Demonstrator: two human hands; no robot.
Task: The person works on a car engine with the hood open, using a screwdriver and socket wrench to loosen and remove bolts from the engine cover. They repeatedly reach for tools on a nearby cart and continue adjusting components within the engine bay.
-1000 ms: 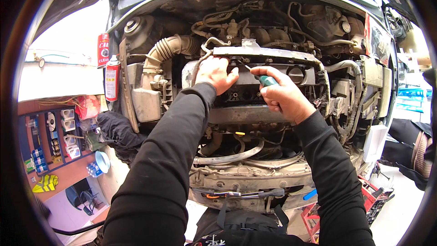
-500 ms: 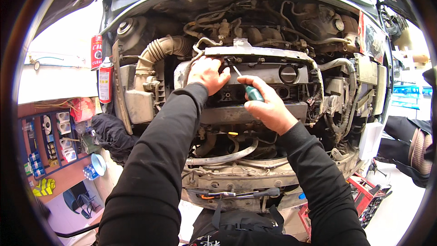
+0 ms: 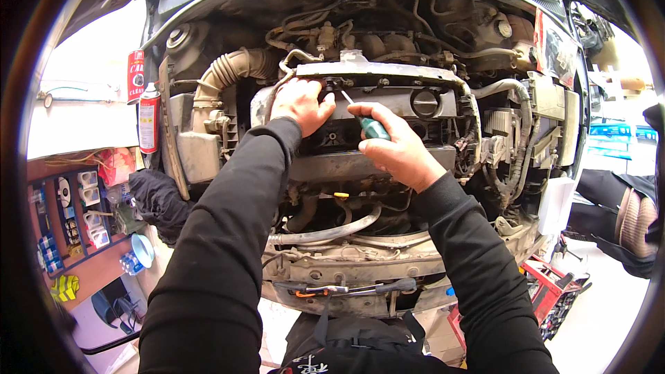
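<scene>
My right hand is closed round the green handle of a screwdriver. Its thin metal shaft points up and to the left, its tip close to a small dark plug-like part under the pale rail that runs across the engine top. Beside that part, my left hand is bent in against the rail's left end, thumb toward the screwdriver tip. The left fingertips are hidden, so what they grip does not show. Below lies the silver engine cover with a round dark oil filler cap.
A ribbed air intake hose curves at left, near a red and white spray can. A long-handled tool lies along the front crossmember. At lower right stands a red tool cart; another person's dark-clothed leg shows at right.
The whole view has shifted slightly, so the engine sits a little farther left. Both hands keep nearly the same places on the engine, and the screwdriver stays in the right hand.
</scene>
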